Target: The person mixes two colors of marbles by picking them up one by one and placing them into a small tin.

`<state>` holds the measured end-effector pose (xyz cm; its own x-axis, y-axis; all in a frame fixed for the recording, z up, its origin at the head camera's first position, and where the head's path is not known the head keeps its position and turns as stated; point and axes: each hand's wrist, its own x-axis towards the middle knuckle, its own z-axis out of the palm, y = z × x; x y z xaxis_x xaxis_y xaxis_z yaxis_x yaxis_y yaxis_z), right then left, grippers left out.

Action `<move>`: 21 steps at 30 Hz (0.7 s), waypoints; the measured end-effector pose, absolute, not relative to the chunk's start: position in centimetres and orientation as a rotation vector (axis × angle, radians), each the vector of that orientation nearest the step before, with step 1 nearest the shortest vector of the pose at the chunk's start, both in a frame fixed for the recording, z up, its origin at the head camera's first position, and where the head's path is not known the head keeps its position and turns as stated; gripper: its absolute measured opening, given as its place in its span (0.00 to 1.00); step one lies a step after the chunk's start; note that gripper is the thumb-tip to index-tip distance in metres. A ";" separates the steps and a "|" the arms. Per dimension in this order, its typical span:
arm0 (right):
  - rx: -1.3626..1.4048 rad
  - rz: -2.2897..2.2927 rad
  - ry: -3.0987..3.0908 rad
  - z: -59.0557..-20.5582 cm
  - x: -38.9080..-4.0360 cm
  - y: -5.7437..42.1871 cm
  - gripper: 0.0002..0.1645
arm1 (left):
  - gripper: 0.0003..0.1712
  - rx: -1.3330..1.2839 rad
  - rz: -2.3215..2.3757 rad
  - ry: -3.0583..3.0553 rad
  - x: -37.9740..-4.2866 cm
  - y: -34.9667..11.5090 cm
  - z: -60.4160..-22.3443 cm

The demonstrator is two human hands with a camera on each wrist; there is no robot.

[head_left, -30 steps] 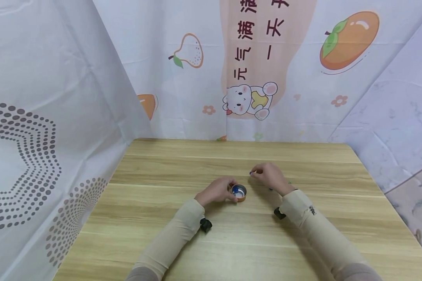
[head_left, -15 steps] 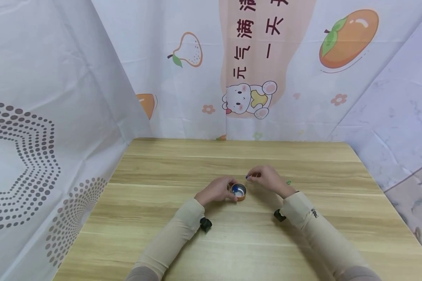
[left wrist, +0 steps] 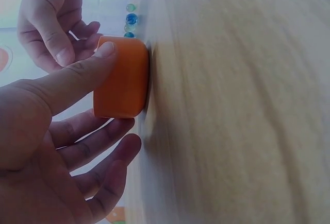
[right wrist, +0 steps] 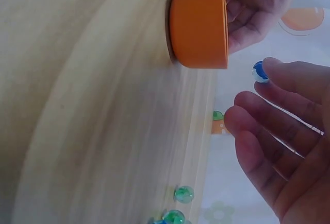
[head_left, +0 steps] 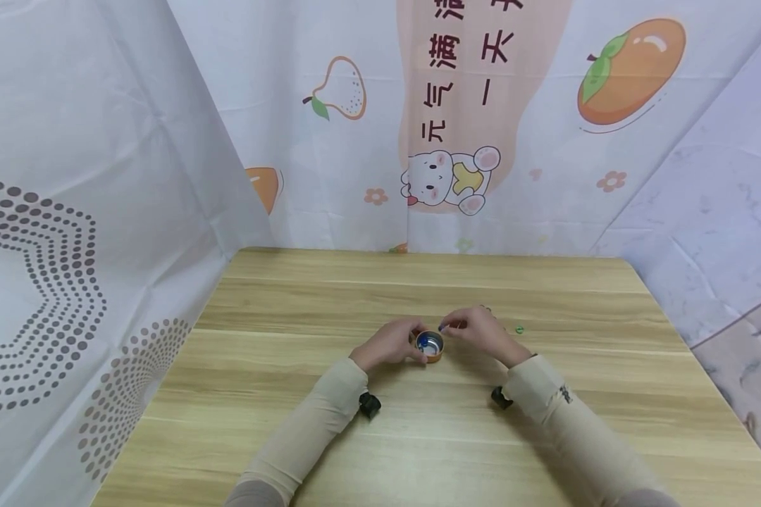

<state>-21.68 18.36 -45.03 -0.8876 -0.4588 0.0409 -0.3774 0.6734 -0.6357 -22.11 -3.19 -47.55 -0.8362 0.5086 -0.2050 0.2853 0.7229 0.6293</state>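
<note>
A small round orange tin [head_left: 432,360] with a silvery inside stands upright on the wooden table. My left hand [head_left: 390,341] holds it by the side, thumb on the near wall and fingers round the far one. Blue marbles [head_left: 423,341] lie inside, partly hidden by the rim. Between thumb and forefinger, my right hand [head_left: 480,334] pinches a blue-and-white marble [right wrist: 260,73], just right of the tin and higher than its rim in the head view. The other right fingers are loosely bent, as the right wrist view shows.
Several loose marbles lie on the table beyond and right of the right hand, among them a green marble [head_left: 519,329] and a blue one [left wrist: 131,18]. Behind the table [head_left: 330,296] hangs a printed curtain [head_left: 330,176].
My right hand has moved left and toward me, bringing the pinched marble close to the tin's rim. A green marble behind it now shows. My left hand and the tin have stayed put.
</note>
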 end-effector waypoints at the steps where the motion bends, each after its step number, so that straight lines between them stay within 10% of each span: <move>1: -0.692 -1.004 2.760 -45.2 -21.6 18.3 0.08 | 0.28 0.619 0.848 2.563 -22.1 -3.2 -47.5; 21: -0.696 -0.978 2.750 -47.0 -20.8 17.8 0.08 | 0.29 0.610 0.850 2.560 -22.1 -3.2 -47.4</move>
